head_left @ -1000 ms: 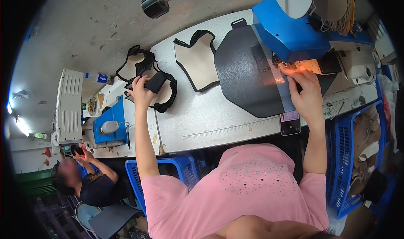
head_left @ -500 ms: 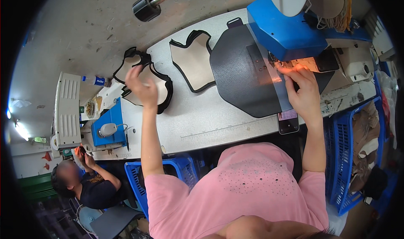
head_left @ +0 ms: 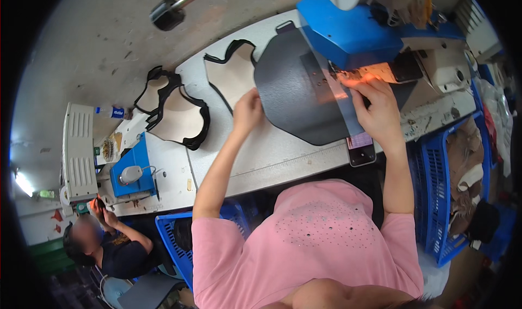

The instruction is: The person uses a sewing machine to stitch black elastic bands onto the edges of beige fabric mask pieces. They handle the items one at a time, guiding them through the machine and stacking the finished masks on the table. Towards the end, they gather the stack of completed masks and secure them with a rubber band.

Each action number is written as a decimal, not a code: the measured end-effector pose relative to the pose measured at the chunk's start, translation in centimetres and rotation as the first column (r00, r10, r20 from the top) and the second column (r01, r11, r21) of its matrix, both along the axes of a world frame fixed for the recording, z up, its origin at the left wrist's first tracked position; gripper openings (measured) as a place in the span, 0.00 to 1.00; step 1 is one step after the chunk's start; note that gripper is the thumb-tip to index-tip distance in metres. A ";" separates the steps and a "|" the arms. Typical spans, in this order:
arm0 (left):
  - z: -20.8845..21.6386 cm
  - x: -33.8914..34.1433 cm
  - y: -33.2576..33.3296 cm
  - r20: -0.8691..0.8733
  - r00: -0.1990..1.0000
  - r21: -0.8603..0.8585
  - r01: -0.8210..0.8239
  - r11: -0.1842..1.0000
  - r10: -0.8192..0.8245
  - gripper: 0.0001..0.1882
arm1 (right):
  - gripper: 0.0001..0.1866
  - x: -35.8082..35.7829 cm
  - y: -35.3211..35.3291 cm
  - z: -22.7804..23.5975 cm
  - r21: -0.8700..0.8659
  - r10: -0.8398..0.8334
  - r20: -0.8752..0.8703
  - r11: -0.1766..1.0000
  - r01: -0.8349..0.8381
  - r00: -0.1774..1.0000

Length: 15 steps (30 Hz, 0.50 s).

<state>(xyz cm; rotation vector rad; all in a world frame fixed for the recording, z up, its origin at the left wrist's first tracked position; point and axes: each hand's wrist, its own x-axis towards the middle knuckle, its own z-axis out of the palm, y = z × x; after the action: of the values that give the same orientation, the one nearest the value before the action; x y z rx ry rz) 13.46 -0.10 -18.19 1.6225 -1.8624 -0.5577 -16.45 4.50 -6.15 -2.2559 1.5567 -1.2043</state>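
Left hand [head_left: 247, 111] lies w/ fingers curled on the left edge of the dark grey shaped sheet [head_left: 296, 99], at the seam where the sheet meets a beige cut piece w/ black binding [head_left: 232, 72]; looks like a light pinch on the sheet edge, but can't tell for sure if it's gripping or just pressing. Right hand [head_left: 380, 113] is flat, fingers spread, pressing the sheet's right part down, fingertips up by the lit orange spot under the blue machine head [head_left: 350, 29]. The grey sheet lies flat on the white desk [head_left: 272, 156], its right side running under the machine head, its rounded lower edge toward the person. A phone [head_left: 361, 148] sits at the desk's front edge, just below the sheet & beside the right wrist. Further left of the sheet, apart from it, a stack of beige pieces w/ black trim [head_left: 176, 116]. Left again, a small blue machine [head_left: 130, 170] at the desk end, and a water bottle [head_left: 111, 112] beyond. Blue crate [head_left: 435, 195] stands right of the desk w/ tan material in it. Another person [head_left: 106, 243] sits lower left, well away from the sheet.
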 end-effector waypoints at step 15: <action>15.0 -9.2 9.2 0.030 0.723 -0.132 0.687 0.715 -0.690 0.06 | 0.11 2.2 1.3 1.6 0.181 0.284 -0.031 0.945 -0.274 0.958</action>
<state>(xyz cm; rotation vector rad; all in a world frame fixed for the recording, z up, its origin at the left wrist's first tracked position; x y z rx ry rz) 4.24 9.09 -3.16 0.7709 -2.4199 -0.7236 -14.21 5.79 -4.56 -2.3129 1.2490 -0.8980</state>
